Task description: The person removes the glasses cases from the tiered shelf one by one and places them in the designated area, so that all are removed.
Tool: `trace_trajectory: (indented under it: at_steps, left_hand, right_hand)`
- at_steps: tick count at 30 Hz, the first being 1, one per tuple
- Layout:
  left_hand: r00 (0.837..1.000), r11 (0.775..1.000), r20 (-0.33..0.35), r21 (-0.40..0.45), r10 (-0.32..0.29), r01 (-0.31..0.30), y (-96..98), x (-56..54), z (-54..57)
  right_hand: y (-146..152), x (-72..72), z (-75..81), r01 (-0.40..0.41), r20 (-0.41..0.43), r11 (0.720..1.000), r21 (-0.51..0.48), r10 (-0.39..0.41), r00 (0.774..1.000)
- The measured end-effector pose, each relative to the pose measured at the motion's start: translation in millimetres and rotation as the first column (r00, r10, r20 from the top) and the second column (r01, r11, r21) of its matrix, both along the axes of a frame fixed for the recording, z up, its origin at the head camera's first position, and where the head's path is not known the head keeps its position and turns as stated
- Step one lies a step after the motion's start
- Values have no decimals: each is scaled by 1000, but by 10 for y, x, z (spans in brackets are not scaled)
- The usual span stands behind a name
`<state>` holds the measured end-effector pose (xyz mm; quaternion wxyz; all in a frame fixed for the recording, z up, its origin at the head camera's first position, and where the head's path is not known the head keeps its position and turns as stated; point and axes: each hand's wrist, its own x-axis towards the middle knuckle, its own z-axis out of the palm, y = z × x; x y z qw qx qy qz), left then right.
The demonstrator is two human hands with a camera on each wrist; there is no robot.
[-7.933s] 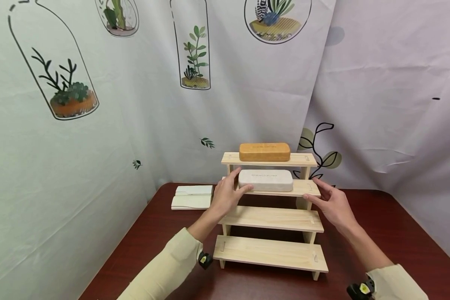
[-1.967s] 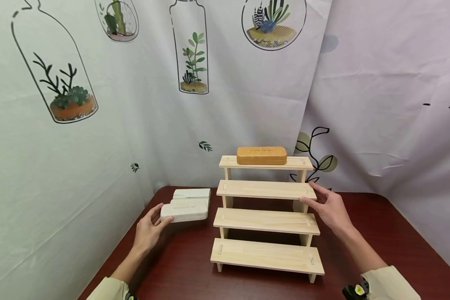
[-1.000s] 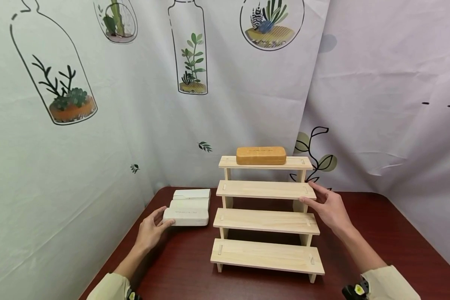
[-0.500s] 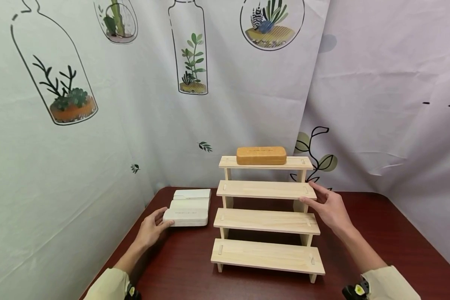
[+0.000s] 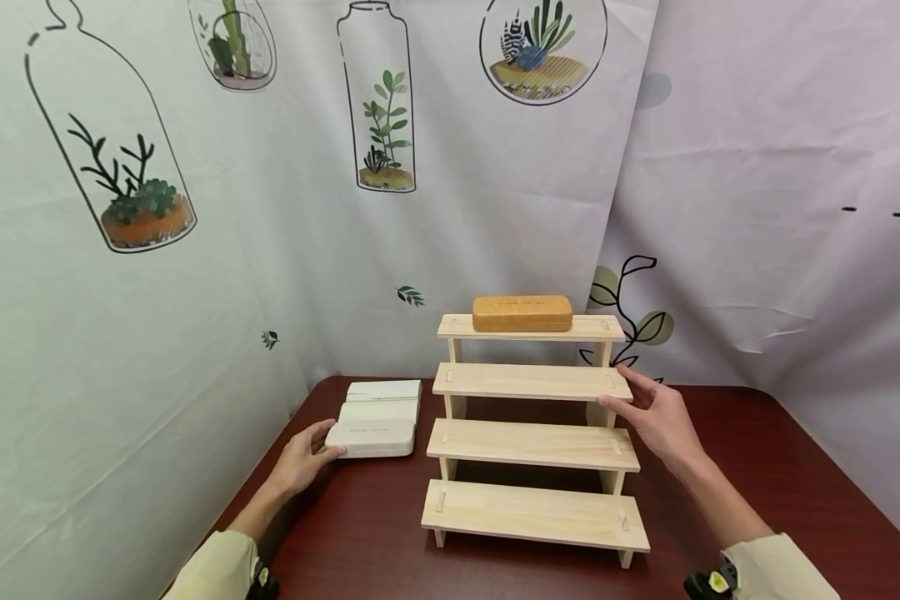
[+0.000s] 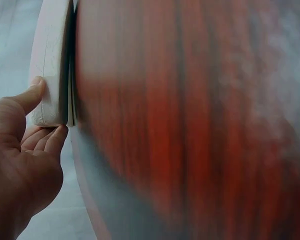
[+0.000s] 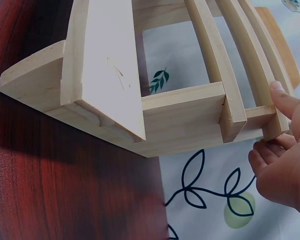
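Observation:
A white glasses case [image 5: 371, 437] lies low over the table at left, at the front of a flat white folded item [image 5: 381, 404]. My left hand [image 5: 300, 461] pinches the case's left end; in the left wrist view the thumb [image 6: 36, 90] is on one face and the fingers are at the end. Whether the case rests fully on the table cannot be told. My right hand [image 5: 663, 422] grips the right end of the second board from the top of a stepped wooden display stand [image 5: 528, 381]. An orange glasses case [image 5: 522, 314] sits on its top board.
A dark red-brown table [image 5: 360, 533] carries everything. Behind it and at the left hangs a white cloth [image 5: 330, 250] printed with plants in bottles. The lower boards [image 5: 536, 510] of the stand step out toward me, right of my left hand.
My left hand has taken the white glasses case off the second board and brought it left and down beside the folded item. Lately it barely moves. My right hand keeps its grip.

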<state>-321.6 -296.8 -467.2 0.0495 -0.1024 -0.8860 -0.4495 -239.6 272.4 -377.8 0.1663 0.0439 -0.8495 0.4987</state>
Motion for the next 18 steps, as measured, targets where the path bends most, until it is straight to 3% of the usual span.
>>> trace_trajectory:
  at_steps: [18]
  left_hand:
    - [1000,997,-1,-81,-7,7,34,-95,-5]
  right_hand:
    - [4,-9,-7,-2,-8,1000,-8,1,1000]
